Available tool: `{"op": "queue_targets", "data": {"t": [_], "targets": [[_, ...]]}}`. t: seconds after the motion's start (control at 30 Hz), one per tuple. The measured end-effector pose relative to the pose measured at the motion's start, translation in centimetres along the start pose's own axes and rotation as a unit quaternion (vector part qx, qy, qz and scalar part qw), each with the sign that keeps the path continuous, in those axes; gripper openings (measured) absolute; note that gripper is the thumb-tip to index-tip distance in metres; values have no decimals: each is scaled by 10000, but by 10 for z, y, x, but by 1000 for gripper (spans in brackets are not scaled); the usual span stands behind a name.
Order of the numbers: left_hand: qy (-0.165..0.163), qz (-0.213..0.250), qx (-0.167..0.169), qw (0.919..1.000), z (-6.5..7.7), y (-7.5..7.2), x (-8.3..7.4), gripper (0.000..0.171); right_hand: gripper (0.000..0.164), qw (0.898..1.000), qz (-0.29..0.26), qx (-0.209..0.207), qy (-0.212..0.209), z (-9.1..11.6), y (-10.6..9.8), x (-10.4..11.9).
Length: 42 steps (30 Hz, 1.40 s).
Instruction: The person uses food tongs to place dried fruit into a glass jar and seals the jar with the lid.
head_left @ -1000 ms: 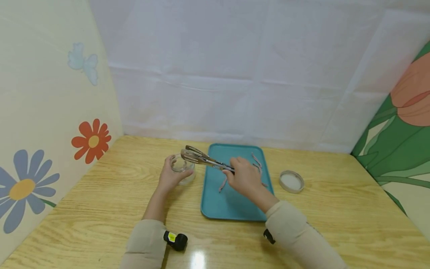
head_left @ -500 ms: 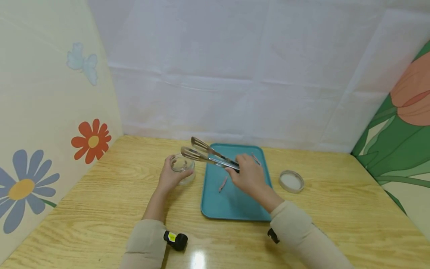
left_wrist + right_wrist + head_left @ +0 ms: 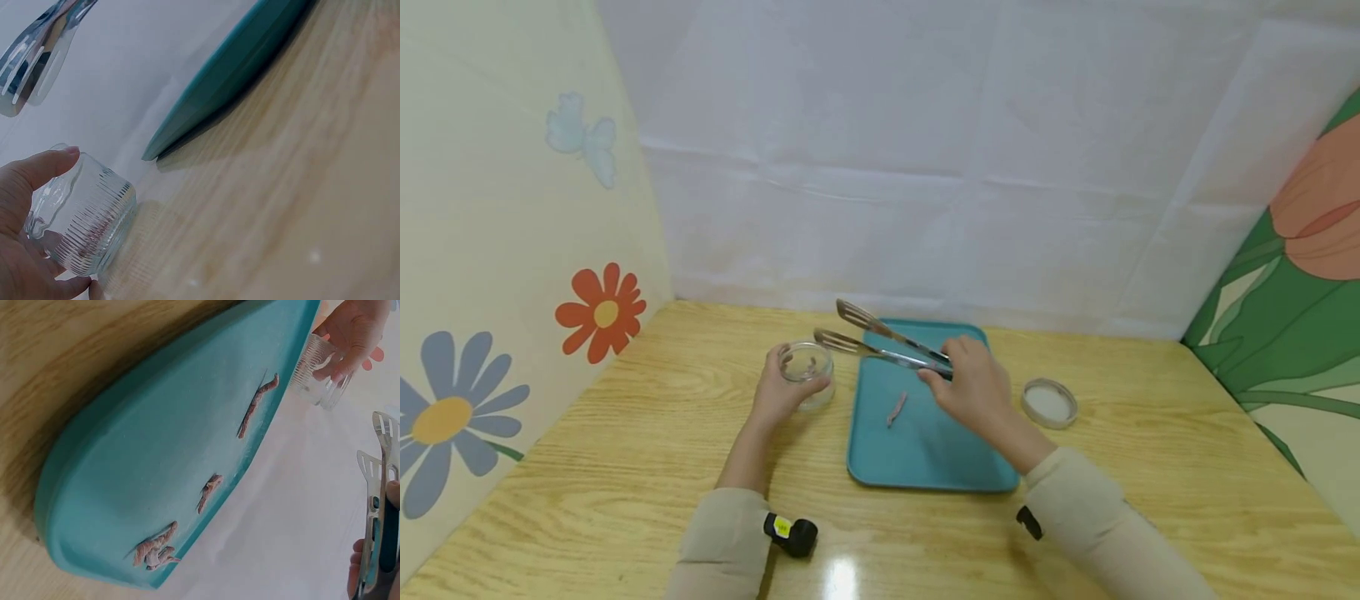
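My left hand (image 3: 773, 392) holds a clear ribbed glass jar (image 3: 100, 212) on the table, left of the tray, with thumb and fingers round its sides. A few brownish-pink bits show inside the jar. My right hand (image 3: 976, 385) grips metal tongs (image 3: 898, 357) over the teal tray (image 3: 932, 467). Their slotted ends are spread apart, point toward the jar and have nothing between them. Several wrinkled, brownish-pink dried strips lie on the tray; one strip (image 3: 897, 410) is near its left side. In the right wrist view, a shorter strip (image 3: 209, 492) and a small clump of strips (image 3: 153, 547) also show.
A round, shallow lid (image 3: 1049, 403) with a pale inside lies on the wooden table (image 3: 1150, 467), right of the tray. A white cloth (image 3: 925, 167) hangs behind the table. Flower-painted panels (image 3: 460, 208) stand at both sides.
The tongs have opened and moved away from above the jar, up and to the right, with my right hand. My left hand and the jar have stayed in place.
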<state>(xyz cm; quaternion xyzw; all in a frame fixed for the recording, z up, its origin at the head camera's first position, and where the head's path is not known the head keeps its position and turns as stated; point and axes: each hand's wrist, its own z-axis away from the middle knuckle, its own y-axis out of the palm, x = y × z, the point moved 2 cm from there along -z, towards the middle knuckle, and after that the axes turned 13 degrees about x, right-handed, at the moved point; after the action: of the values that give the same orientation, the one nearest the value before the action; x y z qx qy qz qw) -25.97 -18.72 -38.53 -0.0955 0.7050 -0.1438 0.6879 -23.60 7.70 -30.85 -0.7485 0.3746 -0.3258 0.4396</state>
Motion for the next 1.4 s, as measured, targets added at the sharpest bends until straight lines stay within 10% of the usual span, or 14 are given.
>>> {"op": "queue_targets", "data": {"t": [0.87,1.4], "targets": [[61,73,36,9999,0,1,-2,93,30,9912,167,1314,-20,28,-29,-48],[49,42,7,10000,1,0,-2,92,32,9819,888,1217,-1152,49,-21,-59]]}}
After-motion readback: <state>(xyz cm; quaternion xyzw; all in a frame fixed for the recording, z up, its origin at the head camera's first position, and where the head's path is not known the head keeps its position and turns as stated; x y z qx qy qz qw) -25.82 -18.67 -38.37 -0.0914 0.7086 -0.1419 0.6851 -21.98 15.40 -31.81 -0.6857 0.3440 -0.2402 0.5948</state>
